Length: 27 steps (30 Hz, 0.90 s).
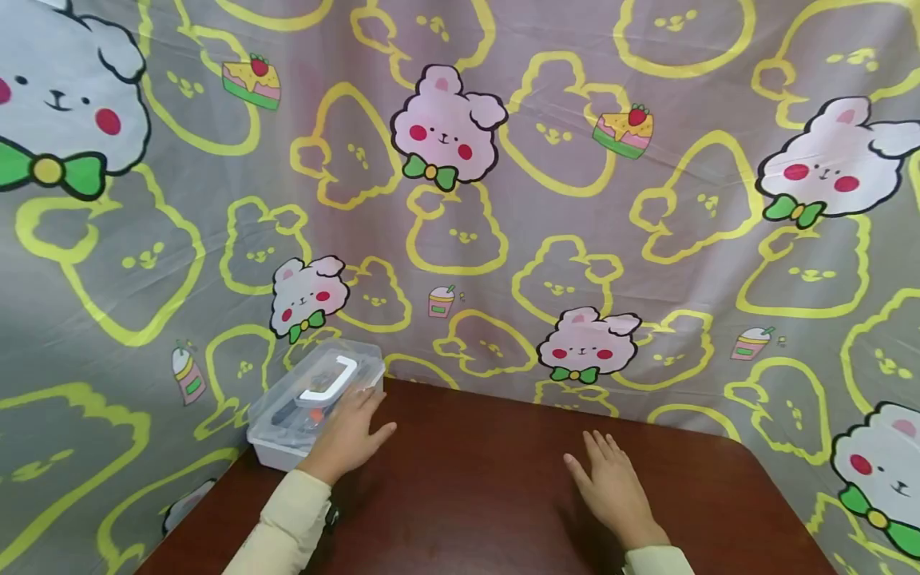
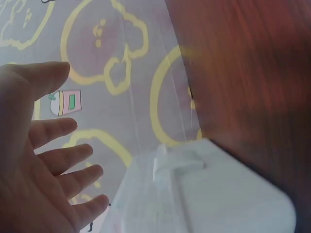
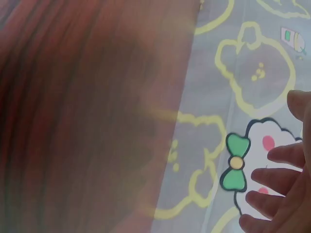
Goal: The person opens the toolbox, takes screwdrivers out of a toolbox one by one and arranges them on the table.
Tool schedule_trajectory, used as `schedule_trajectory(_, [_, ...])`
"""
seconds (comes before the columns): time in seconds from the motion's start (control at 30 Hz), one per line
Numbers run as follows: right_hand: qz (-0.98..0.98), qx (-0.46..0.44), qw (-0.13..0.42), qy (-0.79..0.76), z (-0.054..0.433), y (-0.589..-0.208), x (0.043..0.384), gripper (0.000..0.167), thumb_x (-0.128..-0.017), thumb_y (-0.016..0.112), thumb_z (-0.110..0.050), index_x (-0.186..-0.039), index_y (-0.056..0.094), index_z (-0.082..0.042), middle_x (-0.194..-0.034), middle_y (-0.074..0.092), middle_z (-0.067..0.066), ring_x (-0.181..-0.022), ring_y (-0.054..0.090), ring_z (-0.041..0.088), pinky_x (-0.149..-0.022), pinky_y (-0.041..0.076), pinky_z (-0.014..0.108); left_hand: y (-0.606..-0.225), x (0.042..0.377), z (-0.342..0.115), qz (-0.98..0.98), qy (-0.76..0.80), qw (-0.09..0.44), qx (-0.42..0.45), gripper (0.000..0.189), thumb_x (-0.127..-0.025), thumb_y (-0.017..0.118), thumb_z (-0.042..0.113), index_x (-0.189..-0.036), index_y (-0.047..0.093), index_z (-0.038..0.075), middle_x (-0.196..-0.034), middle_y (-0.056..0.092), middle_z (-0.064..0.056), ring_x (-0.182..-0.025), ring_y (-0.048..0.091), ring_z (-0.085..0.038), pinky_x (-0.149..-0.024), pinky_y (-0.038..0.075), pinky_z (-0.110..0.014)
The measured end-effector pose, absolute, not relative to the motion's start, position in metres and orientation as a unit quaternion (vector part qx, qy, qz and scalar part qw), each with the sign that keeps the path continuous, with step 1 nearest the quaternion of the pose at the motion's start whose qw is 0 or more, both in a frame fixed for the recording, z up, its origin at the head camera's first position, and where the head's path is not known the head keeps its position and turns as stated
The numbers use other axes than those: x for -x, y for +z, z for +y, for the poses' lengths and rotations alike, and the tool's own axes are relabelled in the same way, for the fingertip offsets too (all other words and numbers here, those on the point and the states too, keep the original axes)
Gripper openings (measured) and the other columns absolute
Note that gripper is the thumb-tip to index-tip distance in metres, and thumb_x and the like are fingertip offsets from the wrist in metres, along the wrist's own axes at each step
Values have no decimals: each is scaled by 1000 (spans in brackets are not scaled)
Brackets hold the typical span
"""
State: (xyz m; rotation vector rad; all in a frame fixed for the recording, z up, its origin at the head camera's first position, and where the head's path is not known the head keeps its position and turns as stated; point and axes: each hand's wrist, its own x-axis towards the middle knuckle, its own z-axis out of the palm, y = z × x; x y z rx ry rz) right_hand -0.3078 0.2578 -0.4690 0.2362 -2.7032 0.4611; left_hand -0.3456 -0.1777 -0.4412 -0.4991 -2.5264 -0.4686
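A clear plastic storage box point(image 1: 276, 455) with a translucent lid and a white handle point(image 1: 338, 382) stands at the table's left back corner. Dark and orange items show dimly through its lid; their kind cannot be made out. My left hand point(image 1: 348, 435) is over the box's right side, its fingers loosely extended and holding nothing. In the left wrist view the box point(image 2: 233, 194) lies beside the fingers, and whether they touch it is unclear. My right hand point(image 1: 612, 483) hovers above the right part of the table, fingers extended, with nothing in it.
A dark red-brown wooden table point(image 1: 474, 479) spreads beneath both hands. Behind it and along the sides hangs a grey curtain point(image 1: 496, 216) printed with yellow outlines and white bunny faces. The box stands close against the curtain.
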Motion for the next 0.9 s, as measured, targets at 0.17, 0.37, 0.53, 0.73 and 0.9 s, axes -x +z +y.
schedule_trajectory(0.17, [-956, -91, 194, 202, 243, -465, 318, 68, -99, 50, -47, -139, 46, 9, -141, 44, 30, -135, 32, 47, -108, 24, 57, -430, 348, -194, -928, -163, 284, 180, 55, -87, 73, 32, -128, 60, -2, -131, 57, -22, -124, 49, -38, -99, 38, -55])
schedule_trajectory(0.37, [-950, -89, 179, 241, 220, -462, 325, 64, -98, 54, -43, -141, 45, 5, -142, 45, 25, -136, 32, 43, -107, 26, 57, -419, 343, -214, -929, -179, 280, 162, 52, -86, 73, 29, -126, 61, -2, -123, 62, -18, -112, 58, -37, -91, 45, -52])
schedule_trajectory(0.53, [-944, -101, 180, 256, 198, -462, 332, 68, -97, 52, -50, -140, 47, 2, -140, 48, 23, -133, 37, 41, -105, 29, 57, -412, 342, -227, -937, -175, 267, 143, 52, -88, 72, 29, -128, 60, -2, -124, 61, -20, -114, 57, -38, -93, 44, -53])
schedule_trajectory(0.73, [-941, -147, 166, 256, 160, -464, 341, 76, -95, 46, -63, -140, 49, -2, -141, 49, 18, -132, 41, 39, -104, 32, 56, -405, 346, -247, -938, -163, 274, 136, 48, -88, 73, 28, -123, 63, -2, -118, 64, -18, -109, 59, -36, -92, 45, -51])
schedule_trajectory(0.9, [-936, -187, 166, 249, 127, -469, 345, 68, -96, 51, -56, -137, 53, -3, -139, 52, 15, -130, 43, 37, -103, 35, 54, -402, 345, -261, -950, -166, 240, 107, 51, -89, 71, 32, -126, 62, -1, -122, 62, -18, -115, 56, -36, -95, 43, -52])
